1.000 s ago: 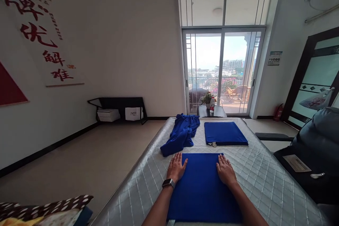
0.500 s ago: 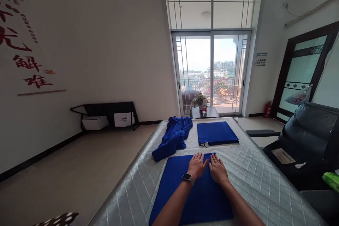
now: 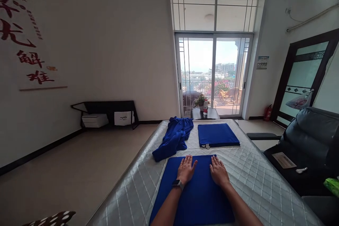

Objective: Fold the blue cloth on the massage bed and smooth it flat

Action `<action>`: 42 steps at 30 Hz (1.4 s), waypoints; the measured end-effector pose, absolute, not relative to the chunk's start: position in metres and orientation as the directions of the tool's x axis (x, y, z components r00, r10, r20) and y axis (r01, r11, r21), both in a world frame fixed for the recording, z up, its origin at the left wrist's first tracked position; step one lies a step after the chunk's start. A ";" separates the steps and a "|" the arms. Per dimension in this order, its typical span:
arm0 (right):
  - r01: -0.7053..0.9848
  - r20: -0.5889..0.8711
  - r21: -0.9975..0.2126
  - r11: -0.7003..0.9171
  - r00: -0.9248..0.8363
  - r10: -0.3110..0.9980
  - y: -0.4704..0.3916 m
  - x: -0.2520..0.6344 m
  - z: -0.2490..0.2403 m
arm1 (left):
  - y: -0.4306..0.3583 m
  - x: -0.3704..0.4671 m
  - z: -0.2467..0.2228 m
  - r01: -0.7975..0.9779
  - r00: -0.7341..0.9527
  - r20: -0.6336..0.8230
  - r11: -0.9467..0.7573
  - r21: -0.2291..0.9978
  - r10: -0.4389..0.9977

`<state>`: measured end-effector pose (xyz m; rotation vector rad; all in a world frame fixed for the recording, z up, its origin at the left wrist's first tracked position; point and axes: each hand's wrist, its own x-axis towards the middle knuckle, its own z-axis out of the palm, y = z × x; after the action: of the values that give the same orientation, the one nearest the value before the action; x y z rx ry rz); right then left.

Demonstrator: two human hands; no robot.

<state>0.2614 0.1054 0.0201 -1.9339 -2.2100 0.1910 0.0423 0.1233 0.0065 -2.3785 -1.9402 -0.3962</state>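
Note:
A blue cloth (image 3: 200,197) lies flat on the pale quilted mattress (image 3: 254,169) right in front of me. My left hand (image 3: 186,169), with a watch (image 3: 178,183) on its wrist, rests palm down on the cloth's far half, thumb held out. Flat near the cloth's far right corner is my right hand (image 3: 219,171), fingers stretched forward. Neither hand grasps anything. Beyond them, a neatly folded blue cloth (image 3: 218,135) with a small white tag lies to the right, and a crumpled blue cloth (image 3: 174,137) to the left.
A black armchair (image 3: 304,141) with a card (image 3: 284,160) on its seat stands to the right. Past the mattress's far end is a small table (image 3: 209,113) with a bottle (image 3: 205,107) and a plant (image 3: 201,101). A black bench (image 3: 108,106) stands by the left wall.
My left hand has slid left over the cloth, widening the space between my hands. My right hand has barely moved. The camera view has shifted slightly.

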 end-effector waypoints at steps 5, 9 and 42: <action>0.963 0.060 -0.234 0.131 -0.120 0.991 0.103 0.261 0.021 | 0.111 -0.021 0.009 0.987 0.094 0.188 -0.116 0.107 0.978; 0.964 0.063 -0.230 0.134 -0.123 0.990 0.101 0.261 0.023 | 0.099 -0.043 0.009 0.993 0.026 0.189 -0.048 0.108 0.982; 0.963 0.067 -0.233 0.134 -0.121 0.990 0.101 0.261 0.021 | 0.046 -0.027 -0.001 0.994 0.040 0.166 -0.055 0.090 0.985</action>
<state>0.2606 0.1014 0.0213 -1.9327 -2.2015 0.1943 -0.0273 0.0456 -0.0006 -2.2291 -2.1244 -0.2832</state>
